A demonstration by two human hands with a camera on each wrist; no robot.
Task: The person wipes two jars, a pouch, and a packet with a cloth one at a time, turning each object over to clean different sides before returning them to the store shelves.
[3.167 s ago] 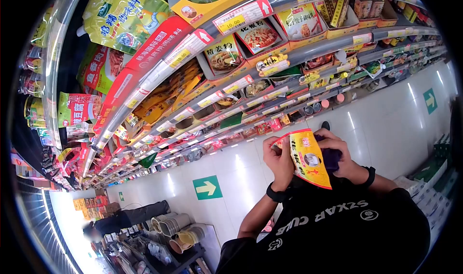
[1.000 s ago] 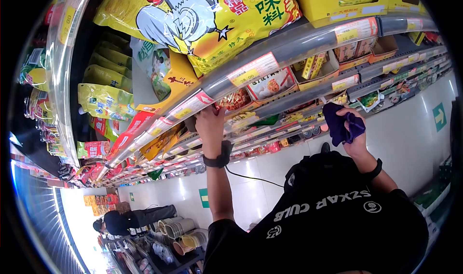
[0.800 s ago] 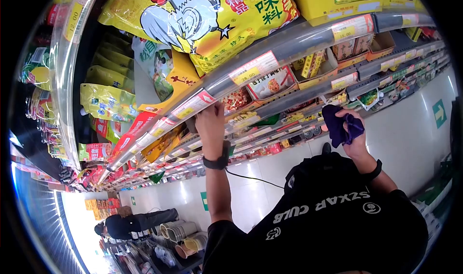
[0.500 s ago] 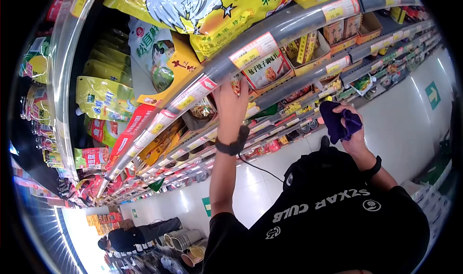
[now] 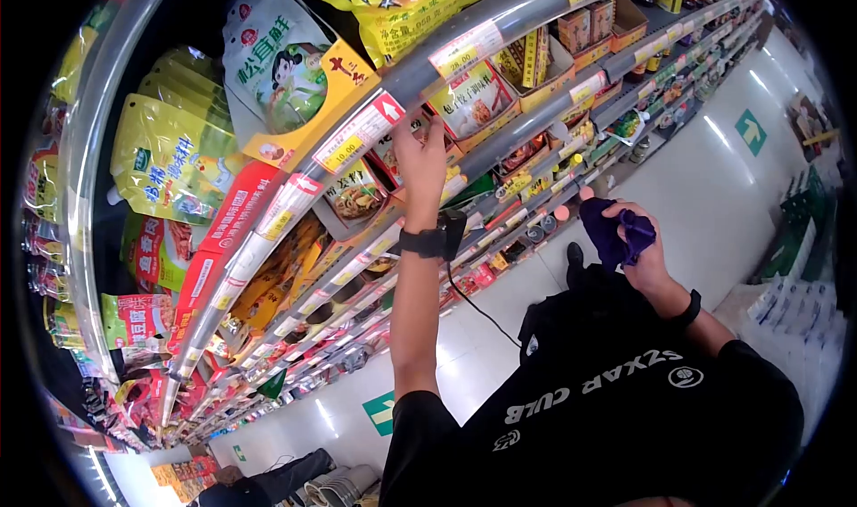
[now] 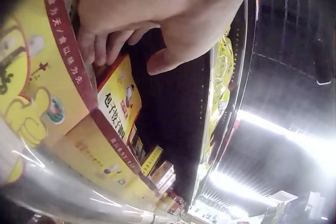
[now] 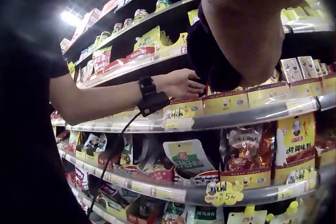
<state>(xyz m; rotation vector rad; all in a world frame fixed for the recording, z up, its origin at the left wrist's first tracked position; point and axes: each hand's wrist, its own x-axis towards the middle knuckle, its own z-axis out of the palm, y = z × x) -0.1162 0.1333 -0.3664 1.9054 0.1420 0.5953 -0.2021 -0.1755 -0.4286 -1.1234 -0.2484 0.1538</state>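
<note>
My left hand reaches into a row of yellow-edged display boxes on the shelf, at a packet beside the white-faced seasoning packet. In the left wrist view the hand has its fingers down behind a box front, tips hidden, with the thumb apart from them. The neighbouring packet stands just beyond. My right hand grips a bunched purple cloth away from the shelf. In the right wrist view that cloth looks dark, partly behind the near hand.
A curved clear shelf rail with price labels runs above my left hand. Yellow bags and a grey-green bag stand on the upper shelf. A thin black cable hangs from the left wrist. Tiled floor lies beyond the right hand.
The yellow packet held earlier is out of my hands. My left hand has moved right along the boxes, uncovering the packet it was in front of. The right hand keeps the purple cloth.
</note>
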